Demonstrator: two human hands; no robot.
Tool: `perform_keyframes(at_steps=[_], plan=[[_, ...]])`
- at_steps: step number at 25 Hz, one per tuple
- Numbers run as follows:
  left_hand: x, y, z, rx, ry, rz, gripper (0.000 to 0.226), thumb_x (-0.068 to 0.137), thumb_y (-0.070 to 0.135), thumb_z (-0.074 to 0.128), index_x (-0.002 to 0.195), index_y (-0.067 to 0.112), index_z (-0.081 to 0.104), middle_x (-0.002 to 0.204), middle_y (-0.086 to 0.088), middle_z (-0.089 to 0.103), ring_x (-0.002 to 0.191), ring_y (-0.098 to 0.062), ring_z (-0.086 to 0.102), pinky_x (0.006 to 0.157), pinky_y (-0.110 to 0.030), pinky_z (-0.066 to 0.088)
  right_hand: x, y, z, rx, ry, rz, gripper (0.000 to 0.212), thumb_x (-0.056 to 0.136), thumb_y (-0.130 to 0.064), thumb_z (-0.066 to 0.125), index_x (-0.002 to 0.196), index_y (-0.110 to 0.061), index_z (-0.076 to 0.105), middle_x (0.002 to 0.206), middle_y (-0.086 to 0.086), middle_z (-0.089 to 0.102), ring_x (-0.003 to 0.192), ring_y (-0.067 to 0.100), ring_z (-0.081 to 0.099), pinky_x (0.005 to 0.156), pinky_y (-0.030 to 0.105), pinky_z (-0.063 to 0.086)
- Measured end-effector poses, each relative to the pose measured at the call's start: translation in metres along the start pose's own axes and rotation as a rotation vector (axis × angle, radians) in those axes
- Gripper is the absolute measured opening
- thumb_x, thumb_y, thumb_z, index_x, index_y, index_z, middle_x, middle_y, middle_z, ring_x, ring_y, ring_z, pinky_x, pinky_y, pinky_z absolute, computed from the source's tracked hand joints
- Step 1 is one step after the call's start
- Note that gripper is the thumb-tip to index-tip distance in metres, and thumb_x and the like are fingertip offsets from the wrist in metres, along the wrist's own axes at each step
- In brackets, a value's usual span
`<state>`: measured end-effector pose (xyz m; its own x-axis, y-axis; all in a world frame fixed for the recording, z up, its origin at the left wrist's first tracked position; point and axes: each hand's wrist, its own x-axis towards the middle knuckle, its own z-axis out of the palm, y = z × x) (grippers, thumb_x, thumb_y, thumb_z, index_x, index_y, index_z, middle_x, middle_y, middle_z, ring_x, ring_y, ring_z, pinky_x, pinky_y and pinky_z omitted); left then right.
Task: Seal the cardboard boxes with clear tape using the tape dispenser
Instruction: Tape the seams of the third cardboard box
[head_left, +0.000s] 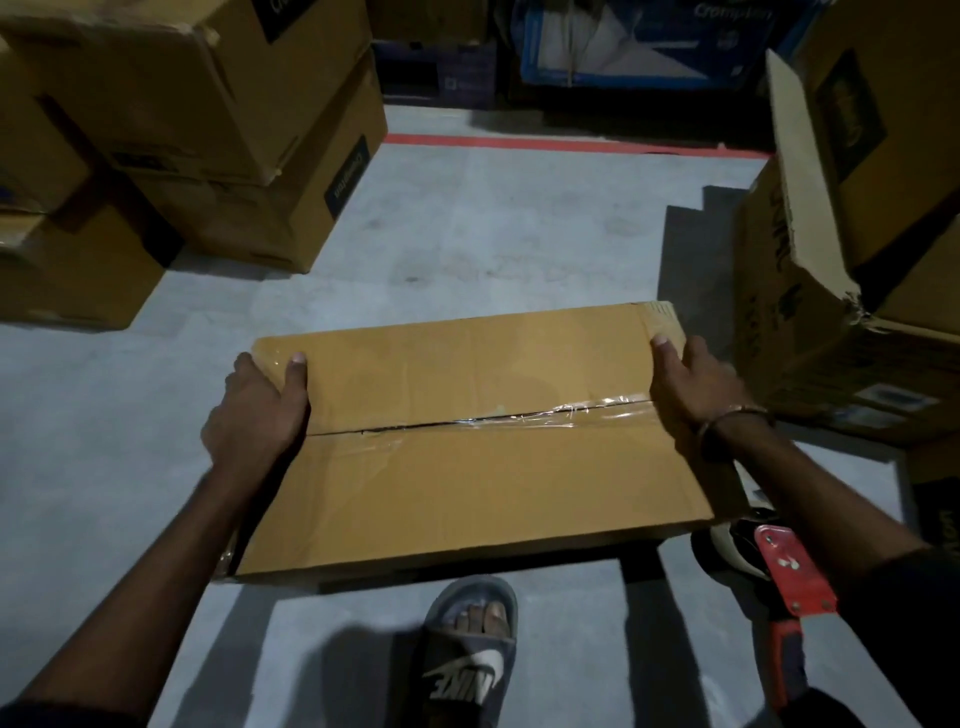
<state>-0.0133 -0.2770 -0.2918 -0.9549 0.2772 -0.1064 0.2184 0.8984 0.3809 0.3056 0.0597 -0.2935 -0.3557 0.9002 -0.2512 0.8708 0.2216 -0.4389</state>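
Both hands hold a cardboard box (467, 441) low over the floor (493, 218).

Left hand (260, 405) and right hand (691, 389) clamp its ends, thumbs on top; set it flat, since the tape dispenser (789, 571) lies beside the person's right foot.

Left hand (257, 402), right hand (693, 392): apparently gripping.

Head camera looks steeply down — close over a cardboard box (467, 431) on the floor (509, 218).
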Motion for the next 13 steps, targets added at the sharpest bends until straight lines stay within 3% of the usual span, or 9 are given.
perform_keyframes(at_steps=[3, 6, 8, 11, 13], plan=[[0.016, -0.011, -0.007, -0.124, -0.117, -0.037, 0.077, 0.100, 0.076, 0.036, 0.145, 0.013, 0.040, 0.137, -0.027, 0.059, 0.122, -0.051, 0.057, 0.099, -0.055, 0.045, 0.019, -0.010, -0.001, -0.024, 0.038, 0.029, 0.081, 0.096, -0.078, 0.020, 0.136, -0.015, 0.049, 0.128, 0.029, 0.059, 0.112, 0.047, 0.058, 0.090, 0.050, 0.046], [0.012, -0.030, -0.010, -0.342, -0.243, -0.113, 0.099, 0.075, 0.099, 0.046, 0.144, 0.028, 0.048, 0.138, -0.013, 0.062, 0.122, -0.042, 0.060, 0.103, -0.058, 0.049, 0.020, -0.016, 0.000, -0.093, 0.062, 0.023, 0.078, 0.099, -0.075, 0.019, 0.134, -0.012, 0.050, 0.124, 0.027, 0.061, 0.108, 0.045, 0.060, 0.085, 0.049, 0.047], [0.013, -0.035, -0.004, -0.409, -0.214, -0.172, 0.108, 0.066, 0.103, 0.048, 0.141, 0.026, 0.053, 0.135, -0.012, 0.064, 0.118, -0.041, 0.062, 0.102, -0.061, 0.051, 0.031, -0.032, 0.003, -0.172, 0.173, 0.041, 0.077, 0.102, -0.070, 0.022, 0.131, -0.006, 0.055, 0.118, 0.025, 0.064, 0.104, 0.043, 0.062, 0.079, 0.044, 0.048], [0.012, -0.031, 0.005, -0.503, -0.102, -0.237, 0.087, 0.084, 0.086, 0.054, 0.139, 0.018, 0.054, 0.133, -0.016, 0.064, 0.118, -0.041, 0.062, 0.099, -0.053, 0.051, 0.058, -0.082, 0.004, -0.178, 0.295, -0.007, 0.072, 0.103, -0.065, 0.029, 0.128, -0.004, 0.057, 0.116, 0.023, 0.067, 0.100, 0.041, 0.065, 0.081, 0.046, 0.055], [0.007, -0.030, 0.012, -0.662, -0.004, -0.291, 0.068, 0.098, 0.064, 0.058, 0.142, 0.013, 0.051, 0.137, -0.016, 0.062, 0.121, -0.040, 0.060, 0.097, -0.047, 0.049, 0.078, -0.118, 0.003, -0.082, 0.156, -0.148, 0.068, 0.101, -0.067, 0.036, 0.132, -0.010, 0.053, 0.126, 0.021, 0.061, 0.107, 0.039, 0.062, 0.091, 0.052, 0.054]])
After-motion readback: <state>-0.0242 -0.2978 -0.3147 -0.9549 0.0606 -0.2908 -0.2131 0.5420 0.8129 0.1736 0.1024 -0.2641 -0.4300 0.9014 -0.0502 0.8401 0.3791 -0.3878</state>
